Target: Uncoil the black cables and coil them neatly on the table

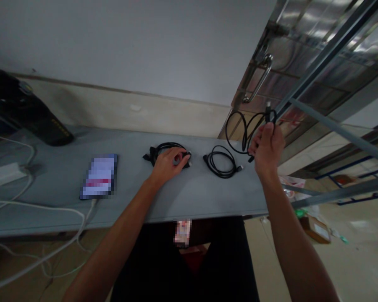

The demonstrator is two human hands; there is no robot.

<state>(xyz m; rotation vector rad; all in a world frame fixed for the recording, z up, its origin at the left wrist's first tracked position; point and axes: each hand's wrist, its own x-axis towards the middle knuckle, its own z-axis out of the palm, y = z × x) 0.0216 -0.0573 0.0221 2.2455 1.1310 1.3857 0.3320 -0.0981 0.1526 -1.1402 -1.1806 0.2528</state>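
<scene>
My right hand (267, 147) is raised past the table's right end, its fingers closed around a black cable (245, 130). Loops of that cable hang to the left of the hand, and a plug sticks up above the thumb. On the table, my left hand (170, 164) lies over a bundle of black cable (168, 145), its fingers curled and pinched at the bundle's right side. Part of this bundle is hidden beneath the hand. Between my hands a coiled black cable (221, 173) rests flat on the grey tabletop (189, 197), touched by neither hand.
To the left lies a phone (99, 176) with a lit, blurred screen and a white cable plugged in. A dark bottle-like object (34, 109) leans at the far left, near a white adapter (6, 173). Metal frame bars (329, 119) cross the right side.
</scene>
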